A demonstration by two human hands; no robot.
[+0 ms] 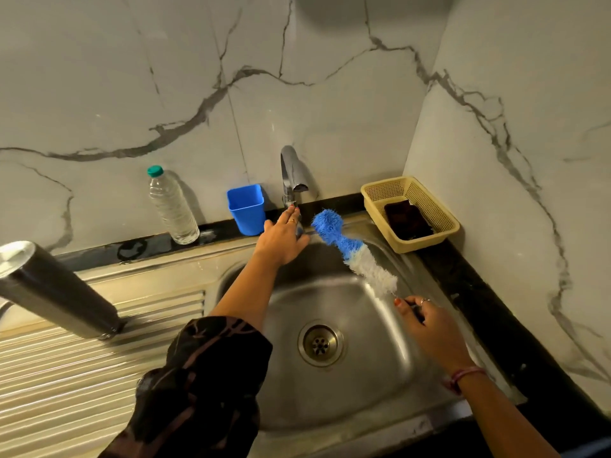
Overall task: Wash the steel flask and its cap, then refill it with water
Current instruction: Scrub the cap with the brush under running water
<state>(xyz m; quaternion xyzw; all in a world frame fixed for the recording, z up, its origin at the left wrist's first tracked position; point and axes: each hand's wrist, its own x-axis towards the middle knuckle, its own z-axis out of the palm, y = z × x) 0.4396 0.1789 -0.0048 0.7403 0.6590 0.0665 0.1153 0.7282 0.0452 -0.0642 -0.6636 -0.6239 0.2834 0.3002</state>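
Left hand [282, 238] touches tap [291, 180]; right hand [429, 328] grips brush [350, 249]

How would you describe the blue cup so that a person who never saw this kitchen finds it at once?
Start at the steel sink and look up to the tap at the back wall. Just left of the tap, on the dark ledge, stands the blue cup. It is square, open and solid blue, unlike the clear bottle further left.

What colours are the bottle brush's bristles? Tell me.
Blue at the tip, white nearer the handle, on the bottle brush; head view.
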